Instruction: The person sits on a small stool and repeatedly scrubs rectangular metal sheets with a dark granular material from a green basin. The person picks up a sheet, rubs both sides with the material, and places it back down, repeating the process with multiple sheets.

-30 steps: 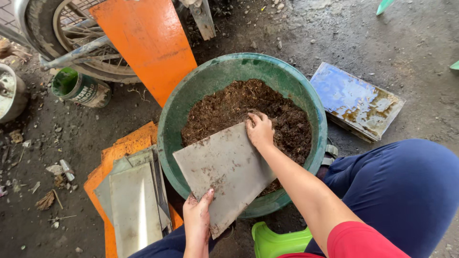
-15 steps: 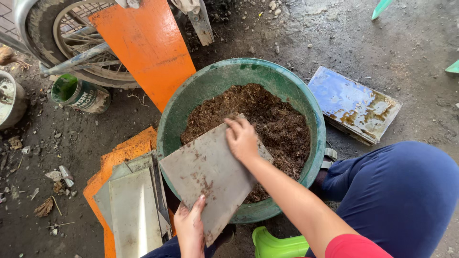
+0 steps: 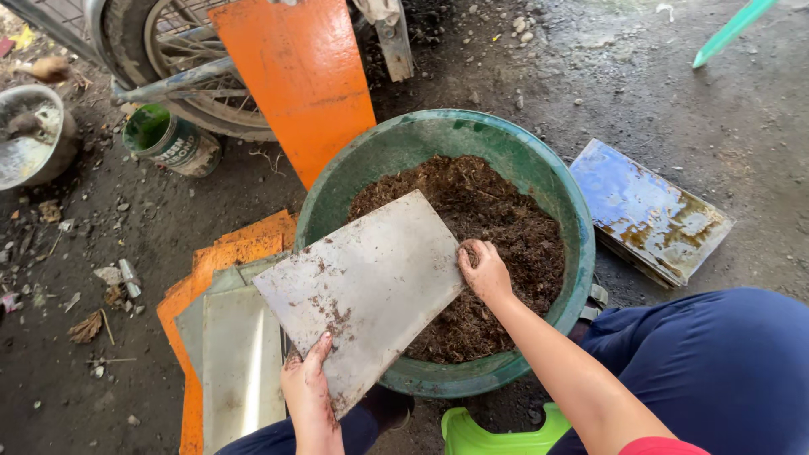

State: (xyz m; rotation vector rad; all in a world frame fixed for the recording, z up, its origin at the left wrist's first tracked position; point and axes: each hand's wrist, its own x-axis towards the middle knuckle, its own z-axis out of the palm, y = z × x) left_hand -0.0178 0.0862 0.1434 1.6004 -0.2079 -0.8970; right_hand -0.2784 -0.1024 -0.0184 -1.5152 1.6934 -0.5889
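Dirty concrete floor (image 3: pixel 640 76), dark and strewn with pebbles and scraps, fills the head view. At its centre stands a round green basin (image 3: pixel 563 198) holding a heap of brown, fibrous soil (image 3: pixel 497 211). A grey metal sheet (image 3: pixel 362 286), smeared with dirt, lies tilted across the basin's rim at about 8 o'clock, its upper corner reaching over the soil.

The left hand (image 3: pixel 308 392) pinches the sheet's lower edge, thumb on top and fingers hidden beneath. The right hand (image 3: pixel 484 270) rests at the sheet's right-hand edge, fingers curled down into the soil; whether they grasp a clump or merely press on it cannot be told. The right forearm runs from 5 o'clock, crossing the basin's near rim, and a knee in blue cloth (image 3: pixel 708 371) crowds that same side.

Around the basin, by the clock: at 11 o'clock an orange board (image 3: pixel 295 84) leans upright, its foot just beside the rim, with a spoked wheel (image 3: pixel 160 59) behind it. At 10 o'clock stands a small green can (image 3: pixel 168 139), and farther out a grey bowl (image 3: pixel 29 135) at the frame's edge. At 8 o'clock more metal plates (image 3: pixel 236 354) lie stacked on an orange panel (image 3: pixel 227 248), partly under the held sheet. At 3 o'clock a wet, stained slab (image 3: pixel 645 211) lies flat, just beside the basin. At 6 o'clock a bright green plastic piece (image 3: pixel 489 434) peeks out below the rim.
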